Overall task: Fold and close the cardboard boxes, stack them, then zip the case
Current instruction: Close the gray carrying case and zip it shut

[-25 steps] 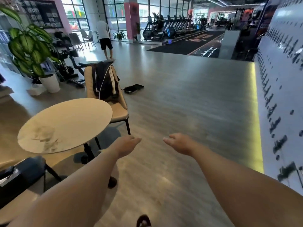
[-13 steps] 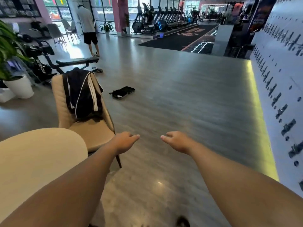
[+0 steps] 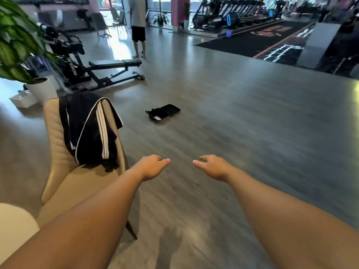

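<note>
Left hand (image 3: 150, 167): held out in front over the floor, grip loose, fingers relaxed and slightly curled, holding nothing.
Right hand (image 3: 212, 166): held out level with the left, near it but apart, grip loose and empty too.
Case (image 3: 164, 113): black, lying open flat on the grey floor (image 3: 242, 133), well ahead of both hands, both halves spread; something pale in the nearer half, too small to tell what.
Cardboard boxes: can't make out any.
Chair (image 3: 64, 181): beige padded, just left of the left arm, back toward the case.
Jacket (image 3: 87, 129): dark with white stripes, draped over the chair back.
Weight bench (image 3: 114, 64): black, beyond the chair, "ROGUE" on the rack beside it.
Plant (image 3: 13, 39): big green leaves, white pot, far left.
Bystander (image 3: 138, 26): standing past the weight bench, dark shorts, light top.
Round tabletop (image 3: 13, 226): pale edge, bottom left corner.
Treadmills (image 3: 233, 14): row along the far windows.
</note>
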Tool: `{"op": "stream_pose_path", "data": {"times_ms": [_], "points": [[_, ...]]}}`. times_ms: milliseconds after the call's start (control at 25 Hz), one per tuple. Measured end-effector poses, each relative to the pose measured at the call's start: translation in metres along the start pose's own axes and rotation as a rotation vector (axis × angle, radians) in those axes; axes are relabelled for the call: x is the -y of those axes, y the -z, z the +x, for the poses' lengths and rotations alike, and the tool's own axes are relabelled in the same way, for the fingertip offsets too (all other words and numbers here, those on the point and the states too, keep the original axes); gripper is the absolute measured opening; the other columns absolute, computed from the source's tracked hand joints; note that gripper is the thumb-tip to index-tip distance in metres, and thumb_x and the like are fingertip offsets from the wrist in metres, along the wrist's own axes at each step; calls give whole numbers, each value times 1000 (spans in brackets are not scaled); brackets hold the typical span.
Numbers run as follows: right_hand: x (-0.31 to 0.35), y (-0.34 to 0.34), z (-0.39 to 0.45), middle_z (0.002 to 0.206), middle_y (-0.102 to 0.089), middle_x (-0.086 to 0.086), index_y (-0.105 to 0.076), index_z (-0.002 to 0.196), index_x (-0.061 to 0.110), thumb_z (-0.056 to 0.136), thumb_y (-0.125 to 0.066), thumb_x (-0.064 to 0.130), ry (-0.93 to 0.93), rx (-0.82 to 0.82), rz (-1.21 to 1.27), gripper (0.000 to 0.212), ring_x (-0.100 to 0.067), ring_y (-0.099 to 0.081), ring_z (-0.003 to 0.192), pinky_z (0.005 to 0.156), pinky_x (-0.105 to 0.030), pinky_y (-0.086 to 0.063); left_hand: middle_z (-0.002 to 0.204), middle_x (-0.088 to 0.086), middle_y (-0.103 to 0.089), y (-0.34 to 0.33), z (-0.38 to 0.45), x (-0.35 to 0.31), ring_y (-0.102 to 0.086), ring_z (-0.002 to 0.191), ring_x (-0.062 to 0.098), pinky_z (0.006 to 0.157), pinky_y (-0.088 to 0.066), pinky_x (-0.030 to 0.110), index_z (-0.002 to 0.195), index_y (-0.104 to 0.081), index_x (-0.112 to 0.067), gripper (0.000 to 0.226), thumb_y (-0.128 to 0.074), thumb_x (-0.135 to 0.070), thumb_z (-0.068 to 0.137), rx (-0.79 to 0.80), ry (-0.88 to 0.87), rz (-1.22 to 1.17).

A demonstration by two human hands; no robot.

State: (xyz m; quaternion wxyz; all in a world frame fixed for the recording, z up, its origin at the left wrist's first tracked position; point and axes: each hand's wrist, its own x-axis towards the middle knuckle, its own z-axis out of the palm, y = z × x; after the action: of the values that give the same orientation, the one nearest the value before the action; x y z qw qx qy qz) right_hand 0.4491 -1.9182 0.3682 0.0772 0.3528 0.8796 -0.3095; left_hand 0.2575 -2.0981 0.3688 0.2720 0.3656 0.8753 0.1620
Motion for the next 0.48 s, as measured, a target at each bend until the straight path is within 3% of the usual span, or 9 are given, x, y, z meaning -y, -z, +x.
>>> {"op": "stream_pose_path", "data": {"times_ms": [480], "points": [[65,137,408,157,-45,0,-44,152,15,94,-45,69,40,48,27,79,-21,-42,143,115,-36,-34,144,8,-54,178,390,13,-49,131,28,95,-38,32,137,-57,-16,65,-39,-64,96,-12,55,-28]]}}
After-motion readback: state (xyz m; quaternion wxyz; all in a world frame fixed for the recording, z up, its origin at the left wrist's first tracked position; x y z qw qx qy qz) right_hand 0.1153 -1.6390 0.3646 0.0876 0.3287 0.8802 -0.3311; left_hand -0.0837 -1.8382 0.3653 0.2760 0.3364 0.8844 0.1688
